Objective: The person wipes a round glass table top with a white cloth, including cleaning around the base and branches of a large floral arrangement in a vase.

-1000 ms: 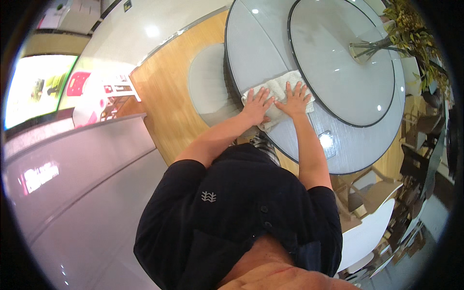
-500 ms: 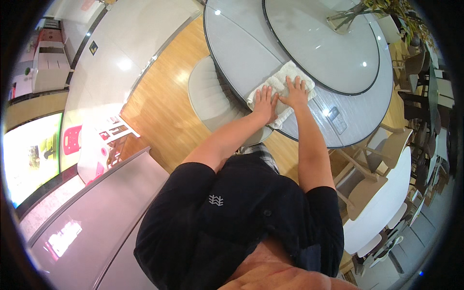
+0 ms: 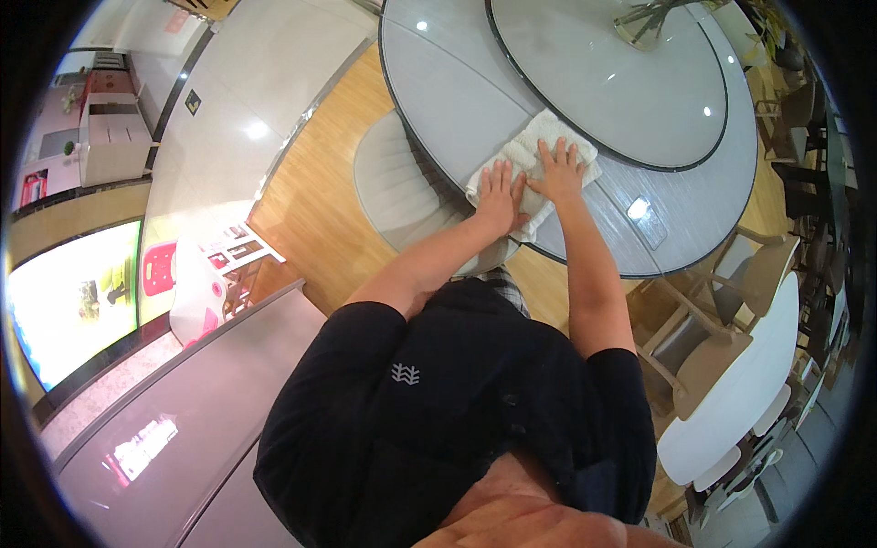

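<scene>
A white terry towel [image 3: 525,146] lies folded on the near edge of a round grey table [image 3: 448,78] with a dark rim. My left hand [image 3: 499,199] presses flat on the towel's left part, fingers stretched out. Beside it, my right hand [image 3: 559,172] lies on the towel too, fingers spread, its thumb close to the left hand. Part of the cloth hangs toward the table edge under my palms. Just beyond the towel rises the edge of a round glossy turntable [image 3: 621,91].
A pale padded chair [image 3: 402,183] stands against the table at left. On the turntable is a glass vase [image 3: 639,32] with stems. Wooden armchairs [image 3: 722,356] and a white table [image 3: 731,420] stand at right. A lit screen [image 3: 78,301] and a glossy cabinet [image 3: 183,429] are at left.
Both hands stay flat on the towel, in nearly the same place on the table. The whole view has shifted slightly, with the surrounding furniture displaced in the picture.
</scene>
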The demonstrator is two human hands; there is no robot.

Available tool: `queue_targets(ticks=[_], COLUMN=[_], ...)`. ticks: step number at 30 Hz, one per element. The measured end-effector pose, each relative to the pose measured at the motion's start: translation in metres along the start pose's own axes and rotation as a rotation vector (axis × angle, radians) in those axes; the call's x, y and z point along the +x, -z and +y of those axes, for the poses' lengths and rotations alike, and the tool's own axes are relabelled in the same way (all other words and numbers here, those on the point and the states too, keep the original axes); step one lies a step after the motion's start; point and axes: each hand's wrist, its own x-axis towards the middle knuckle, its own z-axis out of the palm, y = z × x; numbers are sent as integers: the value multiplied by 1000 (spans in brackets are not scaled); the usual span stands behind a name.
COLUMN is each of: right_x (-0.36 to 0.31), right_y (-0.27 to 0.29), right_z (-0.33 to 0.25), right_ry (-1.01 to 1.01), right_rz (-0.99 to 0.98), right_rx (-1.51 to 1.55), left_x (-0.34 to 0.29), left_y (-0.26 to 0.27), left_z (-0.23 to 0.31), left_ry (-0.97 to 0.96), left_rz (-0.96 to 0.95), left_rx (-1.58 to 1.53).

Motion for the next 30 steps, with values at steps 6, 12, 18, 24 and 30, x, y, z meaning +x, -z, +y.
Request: queue_targets(ticks=[6,12,18,24,30], right_x=[-7,-13,-17,-20,-24], right_y=[-5,-6,-12,-8,-10], right_z=[-7,-11,-7,-1,1], right_ry=[-37,-127,-184,-230,-291], right_rz=[-39,-9,42,21,-24], right_rx=[35,70,128,180,173], left_x=[-7,-7,-6,-1,0], left_y=[0,10,19,22,24], left_z=[-6,-18,-24,-23,-25], left_ry=[-40,-103,-180,-232,-269], left_rz=[-12,-3,28,30,-13], left_rx=[46,104,120,155,156])
